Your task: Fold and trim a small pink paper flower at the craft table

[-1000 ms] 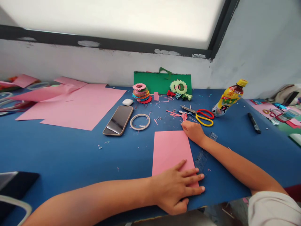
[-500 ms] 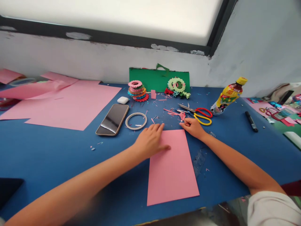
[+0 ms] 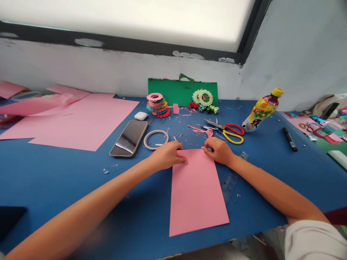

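Observation:
A pink paper sheet (image 3: 196,193) lies lengthwise on the blue table (image 3: 67,173) in front of me. My left hand (image 3: 166,155) pinches its far left corner, fingers curled over the edge. My right hand (image 3: 219,151) pinches the far right corner the same way. Both forearms reach in from the near edge. A clear plastic ruler (image 3: 231,177) lies just right of the sheet, under my right forearm.
Beyond my hands lie a tape ring (image 3: 155,139), a phone (image 3: 129,138), a white earbud case (image 3: 141,116), red and yellow scissors (image 3: 230,131), a drink bottle (image 3: 261,110), a black marker (image 3: 289,139), paper rosettes (image 3: 157,104), green card (image 3: 183,92). Large pink sheets (image 3: 78,121) cover the left.
My left hand went from the sheet's near right corner up to its far left corner and closed on the edge. The right hand shifted slightly inward along the far edge.

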Demonstrator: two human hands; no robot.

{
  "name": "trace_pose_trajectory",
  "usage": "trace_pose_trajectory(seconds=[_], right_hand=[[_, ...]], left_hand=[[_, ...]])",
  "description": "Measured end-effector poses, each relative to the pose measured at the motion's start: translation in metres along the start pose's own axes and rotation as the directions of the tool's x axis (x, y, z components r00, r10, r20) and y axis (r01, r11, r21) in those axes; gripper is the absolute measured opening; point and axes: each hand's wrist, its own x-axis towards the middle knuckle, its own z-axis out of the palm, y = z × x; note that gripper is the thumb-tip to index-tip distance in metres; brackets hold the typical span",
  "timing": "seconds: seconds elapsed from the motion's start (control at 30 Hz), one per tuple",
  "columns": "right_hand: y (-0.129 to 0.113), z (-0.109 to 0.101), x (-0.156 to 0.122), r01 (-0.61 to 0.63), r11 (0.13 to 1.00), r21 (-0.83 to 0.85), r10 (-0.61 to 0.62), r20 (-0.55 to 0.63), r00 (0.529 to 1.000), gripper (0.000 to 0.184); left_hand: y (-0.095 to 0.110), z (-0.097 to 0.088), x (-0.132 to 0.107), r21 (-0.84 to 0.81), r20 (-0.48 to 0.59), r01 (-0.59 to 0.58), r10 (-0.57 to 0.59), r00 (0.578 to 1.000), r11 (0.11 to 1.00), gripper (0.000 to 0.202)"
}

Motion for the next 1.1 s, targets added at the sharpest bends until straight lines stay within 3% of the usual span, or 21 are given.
trace_pose_trajectory(seconds=[0.17,0.23,0.27,0.33,0.4,0.43,0.53,0.7,0.8,0.93,1.0,1.1], right_hand=[[-0.011,-0.020,0.005,0.001,0.997,0.074,-0.002,0.012,1.000,0.016],[-0.024,-0.041,0.003,-0.061,0.987,0.149,0.041,0.131,0.991,0.013],[-0.031,-0.052,-0.001,-0.094,0.979,0.178,0.044,0.265,0.963,0.012],[-0.044,-0.073,-0.013,-0.079,0.982,0.172,-0.024,0.528,0.849,0.022],[-0.053,-0.087,-0.031,-0.025,0.994,0.105,-0.053,0.671,0.740,0.031],[-0.055,-0.091,-0.040,-0.029,0.998,0.057,-0.019,0.692,0.721,0.033],[-0.051,-0.093,-0.060,-0.116,0.991,-0.065,0.130,0.675,0.726,0.038],[-0.041,-0.088,-0.062,-0.204,0.973,-0.112,0.222,0.706,0.673,0.033],[-0.037,-0.089,-0.058,-0.218,0.972,-0.082,0.211,0.710,0.672,0.031],[-0.029,-0.086,-0.054,-0.321,0.945,0.066,0.186,0.699,0.691,0.024],[-0.023,-0.081,-0.051,-0.347,0.928,0.133,0.176,0.665,0.726,0.017],[-0.013,-0.068,-0.047,-0.315,0.932,0.178,0.173,0.545,0.820,0.029]], left_hand=[[-0.013,-0.014,0.001,-0.257,0.152,0.045,-0.006,0.988,0.965,0.035],[-0.023,-0.026,-0.001,-0.270,0.220,0.080,-0.020,0.975,0.960,0.032],[-0.028,-0.032,-0.002,-0.253,0.244,0.100,-0.036,0.969,0.962,0.032],[-0.037,-0.042,-0.004,-0.238,0.272,0.149,-0.081,0.959,0.960,0.034],[-0.045,-0.049,-0.005,-0.255,0.297,0.188,-0.109,0.949,0.948,0.035],[-0.049,-0.052,-0.006,-0.264,0.310,0.212,-0.126,0.942,0.941,0.035],[-0.057,-0.058,-0.006,-0.243,0.323,0.295,-0.209,0.923,0.924,0.039],[-0.067,-0.070,-0.008,-0.195,0.368,0.378,-0.290,0.883,0.905,0.038],[-0.068,-0.074,-0.010,-0.186,0.400,0.356,-0.260,0.879,0.916,0.034],[-0.062,-0.068,-0.008,-0.245,0.377,0.286,-0.180,0.909,0.926,0.028],[-0.058,-0.063,-0.006,-0.270,0.354,0.250,-0.145,0.924,0.930,0.026],[-0.055,-0.056,-0.002,-0.308,0.338,0.244,-0.134,0.932,0.919,0.025]])
